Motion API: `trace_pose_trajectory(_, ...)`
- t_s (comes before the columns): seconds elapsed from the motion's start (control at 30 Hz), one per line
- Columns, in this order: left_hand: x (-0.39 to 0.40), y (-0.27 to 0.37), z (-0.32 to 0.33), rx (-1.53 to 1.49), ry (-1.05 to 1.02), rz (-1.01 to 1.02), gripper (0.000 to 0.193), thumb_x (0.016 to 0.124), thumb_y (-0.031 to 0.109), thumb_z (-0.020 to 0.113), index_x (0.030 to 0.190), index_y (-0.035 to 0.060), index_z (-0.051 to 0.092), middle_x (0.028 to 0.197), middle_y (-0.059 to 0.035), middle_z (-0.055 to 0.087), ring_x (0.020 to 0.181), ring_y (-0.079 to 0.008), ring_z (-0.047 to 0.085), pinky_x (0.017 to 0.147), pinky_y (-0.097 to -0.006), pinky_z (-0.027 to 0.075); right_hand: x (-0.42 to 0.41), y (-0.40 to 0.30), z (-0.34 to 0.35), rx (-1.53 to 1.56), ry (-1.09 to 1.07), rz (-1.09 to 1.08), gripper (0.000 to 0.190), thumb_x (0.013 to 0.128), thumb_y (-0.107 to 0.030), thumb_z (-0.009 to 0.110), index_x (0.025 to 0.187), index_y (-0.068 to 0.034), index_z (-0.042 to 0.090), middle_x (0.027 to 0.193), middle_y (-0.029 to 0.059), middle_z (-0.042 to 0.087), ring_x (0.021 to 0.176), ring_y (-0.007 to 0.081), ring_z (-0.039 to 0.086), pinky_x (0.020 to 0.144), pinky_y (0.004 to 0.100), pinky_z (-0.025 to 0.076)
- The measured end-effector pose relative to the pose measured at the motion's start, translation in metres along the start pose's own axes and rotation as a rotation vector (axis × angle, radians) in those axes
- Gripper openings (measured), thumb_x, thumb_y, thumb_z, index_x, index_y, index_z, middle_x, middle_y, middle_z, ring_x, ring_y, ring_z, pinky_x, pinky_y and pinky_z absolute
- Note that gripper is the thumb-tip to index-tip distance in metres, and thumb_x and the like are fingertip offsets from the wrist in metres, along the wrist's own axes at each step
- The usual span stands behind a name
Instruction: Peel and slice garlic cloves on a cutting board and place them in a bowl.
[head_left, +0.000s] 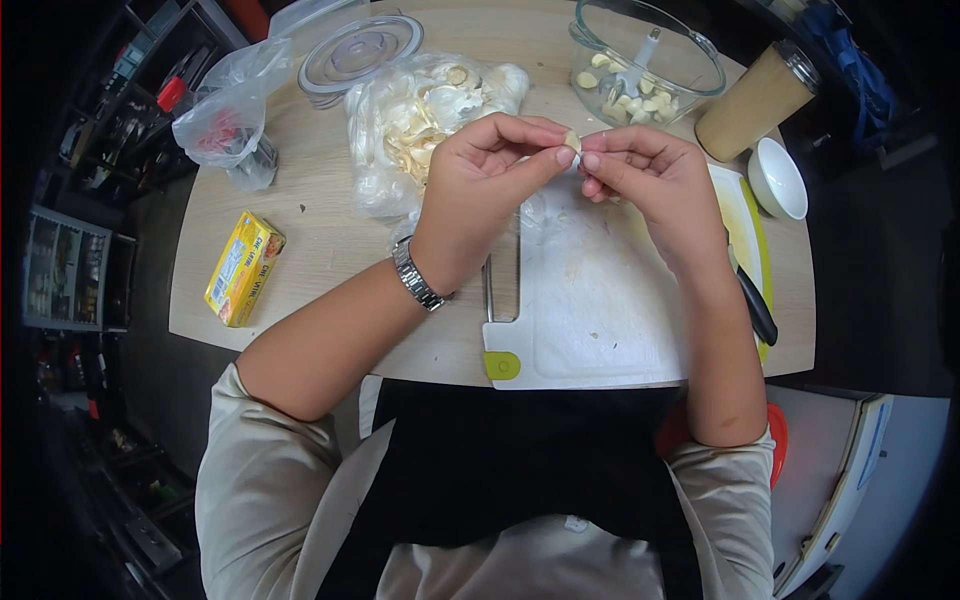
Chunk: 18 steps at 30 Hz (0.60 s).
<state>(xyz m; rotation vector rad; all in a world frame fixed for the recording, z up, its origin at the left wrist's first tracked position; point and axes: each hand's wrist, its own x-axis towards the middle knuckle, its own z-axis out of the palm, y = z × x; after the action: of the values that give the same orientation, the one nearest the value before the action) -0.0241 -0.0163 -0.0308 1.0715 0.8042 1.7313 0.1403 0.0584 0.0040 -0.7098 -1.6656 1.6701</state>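
Note:
Above the upper end of a white cutting board (600, 300), both hands meet at a small pale garlic clove (573, 141). My left hand (495, 165) pinches it between thumb and index finger. The thumb and fingertips of my right hand (645, 165) close on its lower side, where a whitish bit shows. Just beyond my left hand is a clear plastic bag (367, 180) with garlic skins (420, 127) lying on it. Past my right hand stands a glass bowl (705, 82) with a blade on a central shaft and several peeled garlic pieces (649, 105).
A knife (756, 307) lies along the board's right side, partly behind my right forearm. Near it are a white bowl (778, 178) and a tan tumbler (754, 101). A yellow box (244, 270), a bagged bottle (232, 142) and a clear lid (361, 49) occupy the left side.

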Motion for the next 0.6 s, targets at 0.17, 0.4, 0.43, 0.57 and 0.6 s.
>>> trace_pose_trajectory(0.17, 0.0, 0.001, 0.001, 0.1, -0.041, 0.068, 0.016, 0.081, -0.01, 0.063, 0.094, -0.0023, 0.06, 0.106, -0.013, 0.061, 0.098, -0.0153, 0.06, 0.088, -0.0263, 0.051, -0.001, -0.002, -0.002, -0.023, -0.035, 0.062, 0.014, 0.082, -0.005, 0.066, 0.092, 0.005, 0.065, 0.081, 0.0072, 0.066, 0.067, 0.0085, 0.062, 0.063, 0.0199, 0.05)
trace_pose_trajectory(0.4, -0.004, 0.005, 0.01, 0.129, -0.023, 0.067, 0.015, 0.082, -0.008, 0.064, 0.095, -0.0068, 0.059, 0.101, -0.0133, 0.062, 0.095, -0.0148, 0.063, 0.085, -0.0235, 0.054, -0.004, 0.002, 0.003, -0.136, 0.028, -0.056, 0.008, 0.079, -0.003, 0.065, 0.084, 0.003, 0.063, 0.075, 0.0007, 0.062, 0.065, 0.0026, 0.055, 0.058, 0.016, 0.042)
trace_pose_trajectory(0.43, -0.004, 0.006, 0.011, 0.129, -0.022, 0.065, 0.015, 0.082, -0.008, 0.064, 0.095, -0.0068, 0.059, 0.101, -0.0133, 0.062, 0.095, -0.0148, 0.063, 0.085, -0.0235, 0.054, -0.004, 0.003, 0.004, -0.162, 0.04, -0.067, 0.008, 0.079, -0.003, 0.064, 0.083, 0.003, 0.063, 0.075, -0.0001, 0.061, 0.065, 0.0017, 0.054, 0.058, 0.0157, 0.042)
trace_pose_trajectory(0.57, -0.006, 0.006, 0.009, 0.052, -0.005, -0.085, 0.018, 0.084, -0.003, 0.063, 0.101, -0.0046, 0.058, 0.099, -0.0104, 0.064, 0.094, -0.0127, 0.062, 0.084, -0.0232, 0.053, -0.005, 0.002, 0.006, -0.187, 0.052, -0.09, 0.007, 0.077, -0.001, 0.064, 0.083, 0.003, 0.063, 0.074, -0.0017, 0.059, 0.065, 0.0005, 0.051, 0.058, 0.0152, 0.041)
trace_pose_trajectory(0.6, -0.006, 0.005, 0.008, 0.008, -0.005, -0.13, 0.019, 0.086, 0.0, 0.062, 0.104, -0.0025, 0.057, 0.099, -0.0091, 0.064, 0.094, -0.0122, 0.062, 0.084, -0.0245, 0.052, -0.004, 0.003, 0.006, -0.188, 0.05, -0.091, 0.007, 0.077, -0.001, 0.064, 0.083, 0.003, 0.063, 0.074, -0.0017, 0.059, 0.065, 0.0005, 0.051, 0.058, 0.0152, 0.041)
